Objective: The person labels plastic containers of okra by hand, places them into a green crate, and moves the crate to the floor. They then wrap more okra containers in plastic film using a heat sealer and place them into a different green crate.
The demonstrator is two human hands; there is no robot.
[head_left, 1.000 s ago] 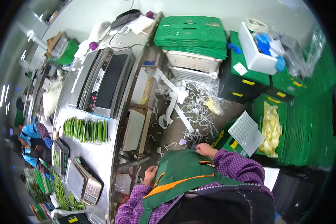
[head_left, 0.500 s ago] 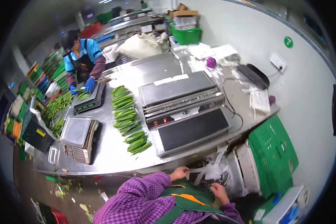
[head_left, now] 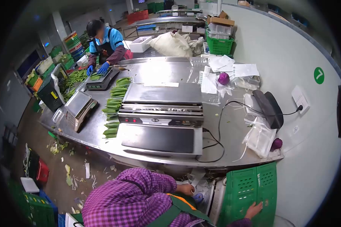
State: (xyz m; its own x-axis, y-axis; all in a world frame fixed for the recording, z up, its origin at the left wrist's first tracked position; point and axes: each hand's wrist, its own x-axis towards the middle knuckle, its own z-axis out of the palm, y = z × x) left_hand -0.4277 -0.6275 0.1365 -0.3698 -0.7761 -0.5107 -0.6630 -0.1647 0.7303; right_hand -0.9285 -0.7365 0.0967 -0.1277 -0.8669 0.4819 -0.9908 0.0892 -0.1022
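My left hand (head_left: 185,188) is low in the view, below the table's front edge, beside white scraps and a small blue-and-white object (head_left: 198,197). Its fingers look curled, and what they hold, if anything, is too small to name. On the right, my right hand (head_left: 253,210) rests with spread fingers on a green plastic crate (head_left: 235,189). Above my hands, the wrapping machine (head_left: 159,138) sits on the metal table, with bundles of green pods (head_left: 111,129) at its left side.
Across the table a co-worker (head_left: 106,43) in blue gloves handles green pods on a scale (head_left: 98,84). Another scale (head_left: 78,106) stands nearer. A black cord (head_left: 222,145) and plastic bags (head_left: 260,140) lie on the right. Scraps litter the floor (head_left: 102,166).
The view has turned right. My right hand has moved away from my left hand and onto the green crate. My left hand no longer holds out a pale strip.
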